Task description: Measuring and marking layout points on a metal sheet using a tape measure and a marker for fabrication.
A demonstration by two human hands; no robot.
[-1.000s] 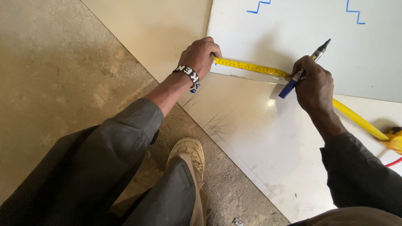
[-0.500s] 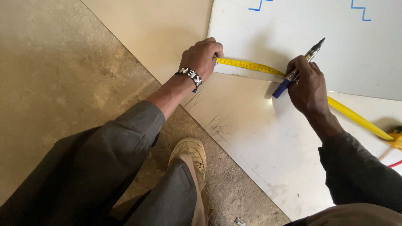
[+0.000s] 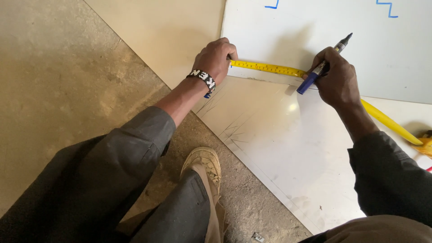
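Both hands were down on the yellow tape measure (image 3: 270, 68), and it lay stretched flat along the lower edge of the upper white board (image 3: 315, 31). Left hand (image 3: 215, 58) was curled tight over the tape's free end, fingers pressed down, pinning it right at that board's left edge. Right hand (image 3: 335, 78) was closed around a blue marker (image 3: 320, 66), tip end slanting up and away, blue butt end pointing down toward the tape; the same hand rested on top of the tape. Beyond that hand the tape ran on down to the right, toward a yellow case (image 3: 423, 143) only partly seen at the frame's edge.

Under the upper board lay a larger white sheet (image 3: 288, 153), glossy, with faint pencil lines near its left edge; that edge ran diagonally down to the right. A beige panel (image 3: 166, 31) sat just left of the boards. Blue stepped marks (image 3: 386, 6) showed near the top of the upper board.

Left of all this, bare concrete floor (image 3: 58, 81) opened wide. A worn tan boot (image 3: 204, 166) stood on it just beside the sheet's edge. A beaded wristband (image 3: 202, 78) circled the left wrist.
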